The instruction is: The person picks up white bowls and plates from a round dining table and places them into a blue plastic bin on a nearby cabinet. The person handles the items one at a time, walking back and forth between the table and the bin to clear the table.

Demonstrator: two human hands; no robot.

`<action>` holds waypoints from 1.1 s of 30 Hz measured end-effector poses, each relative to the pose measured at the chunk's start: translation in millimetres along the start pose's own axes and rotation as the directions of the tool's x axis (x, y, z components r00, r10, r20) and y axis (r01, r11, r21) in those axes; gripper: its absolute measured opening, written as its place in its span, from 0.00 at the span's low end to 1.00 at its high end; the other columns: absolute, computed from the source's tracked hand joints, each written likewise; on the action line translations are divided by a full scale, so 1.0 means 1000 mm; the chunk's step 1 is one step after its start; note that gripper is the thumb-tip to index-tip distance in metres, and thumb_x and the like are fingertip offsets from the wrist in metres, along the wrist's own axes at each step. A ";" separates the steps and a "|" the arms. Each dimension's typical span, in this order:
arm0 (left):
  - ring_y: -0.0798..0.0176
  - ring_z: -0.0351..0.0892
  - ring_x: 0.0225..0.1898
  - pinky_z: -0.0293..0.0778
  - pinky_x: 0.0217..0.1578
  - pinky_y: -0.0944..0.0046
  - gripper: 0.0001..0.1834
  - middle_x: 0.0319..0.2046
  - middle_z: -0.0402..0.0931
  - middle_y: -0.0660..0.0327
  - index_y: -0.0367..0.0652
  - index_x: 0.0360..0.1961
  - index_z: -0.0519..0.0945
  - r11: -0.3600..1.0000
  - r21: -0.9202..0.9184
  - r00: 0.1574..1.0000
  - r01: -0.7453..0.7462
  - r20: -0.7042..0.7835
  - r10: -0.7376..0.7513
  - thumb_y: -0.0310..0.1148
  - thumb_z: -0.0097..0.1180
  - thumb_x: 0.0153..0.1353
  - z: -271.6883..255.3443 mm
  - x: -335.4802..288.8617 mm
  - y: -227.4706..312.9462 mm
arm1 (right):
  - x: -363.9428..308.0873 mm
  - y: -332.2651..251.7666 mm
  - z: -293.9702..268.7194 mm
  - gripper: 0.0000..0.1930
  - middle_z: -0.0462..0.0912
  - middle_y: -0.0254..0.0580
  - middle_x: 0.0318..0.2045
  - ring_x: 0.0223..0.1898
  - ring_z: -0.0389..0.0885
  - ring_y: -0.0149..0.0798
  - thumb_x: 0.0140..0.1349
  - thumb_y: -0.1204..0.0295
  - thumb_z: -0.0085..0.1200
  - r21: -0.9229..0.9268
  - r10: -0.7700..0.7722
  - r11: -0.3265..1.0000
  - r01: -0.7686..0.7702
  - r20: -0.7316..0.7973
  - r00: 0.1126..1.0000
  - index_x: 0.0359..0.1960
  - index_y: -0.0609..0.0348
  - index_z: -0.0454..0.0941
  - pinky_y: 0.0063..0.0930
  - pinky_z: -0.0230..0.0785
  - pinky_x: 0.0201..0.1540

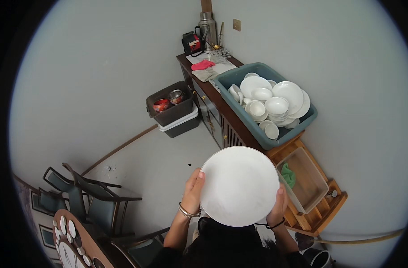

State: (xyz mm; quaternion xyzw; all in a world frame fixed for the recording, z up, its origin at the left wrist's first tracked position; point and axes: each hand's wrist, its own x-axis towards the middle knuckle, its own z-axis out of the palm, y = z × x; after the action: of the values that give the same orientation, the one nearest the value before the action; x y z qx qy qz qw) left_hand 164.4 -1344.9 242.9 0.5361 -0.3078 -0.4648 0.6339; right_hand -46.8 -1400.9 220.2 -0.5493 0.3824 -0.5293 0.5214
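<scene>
A large round white plate (239,186) is held up in front of me, its flat face showing. My left hand (193,190) grips its left edge, thumb on the rim and the other fingers behind it. On the opposite edge my right hand (277,206) closes round the rim, its fingers mostly hidden by the plate. Beyond the plate, to the right, a blue-green tub (243,117) on a dark wooden cabinet holds stacked white plates (288,94) and bowls (276,106).
Right of me a wooden cart (318,227) carries a clear plastic bin (309,190) with a green cloth (287,175). A dark bin (170,117) holds red pots. Chairs (101,207) and a set round table (88,236) stand at left. A pink cloth (202,65) lies on the cabinet.
</scene>
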 end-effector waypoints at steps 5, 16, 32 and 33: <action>0.79 0.60 0.27 0.60 0.29 0.77 0.17 0.25 0.65 0.71 0.40 0.32 0.70 1.000 0.010 0.997 -0.003 0.072 0.003 0.44 0.38 0.67 -0.013 0.064 0.005 | 0.045 0.007 0.031 0.21 0.74 0.42 0.32 0.33 0.69 0.29 0.67 0.63 0.28 -0.036 -0.071 0.997 0.069 -0.061 0.996 0.41 0.70 0.69 0.22 0.61 0.39; 0.80 0.59 0.26 0.59 0.27 0.77 0.17 0.23 0.65 0.72 0.40 0.32 0.71 0.998 0.035 0.965 -0.045 0.258 0.034 0.43 0.38 0.67 -0.072 0.223 0.037 | 0.141 0.031 0.122 0.22 0.74 0.43 0.38 0.38 0.70 0.32 0.67 0.62 0.30 -0.208 -0.110 0.976 0.068 -0.196 0.974 0.43 0.70 0.70 0.23 0.60 0.44; 0.81 0.60 0.24 0.59 0.25 0.78 0.16 0.22 0.65 0.73 0.40 0.30 0.72 1.000 -0.020 0.940 0.020 0.342 -0.012 0.41 0.40 0.67 -0.051 0.367 0.039 | 0.243 0.036 0.132 0.10 0.67 0.54 0.22 0.23 0.66 0.51 0.63 0.73 0.36 -0.557 -0.116 0.830 -0.008 -0.186 0.976 0.29 0.68 0.66 0.35 0.60 0.28; 0.81 0.60 0.25 0.59 0.26 0.78 0.16 0.22 0.65 0.73 0.40 0.30 0.71 1.000 -0.019 0.941 0.024 0.338 -0.017 0.41 0.40 0.67 -0.041 0.371 0.043 | 0.250 0.038 0.128 0.10 0.67 0.54 0.22 0.23 0.66 0.51 0.63 0.73 0.36 -0.557 -0.114 0.830 -0.010 -0.188 0.976 0.29 0.68 0.66 0.35 0.60 0.28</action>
State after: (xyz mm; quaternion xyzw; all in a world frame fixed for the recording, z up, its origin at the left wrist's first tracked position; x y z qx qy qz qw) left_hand 352.4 -1670.6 234.7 0.4445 -0.4008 -0.5598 0.5731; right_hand 120.6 -1629.0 242.5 -0.6272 0.5578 -0.4653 0.2811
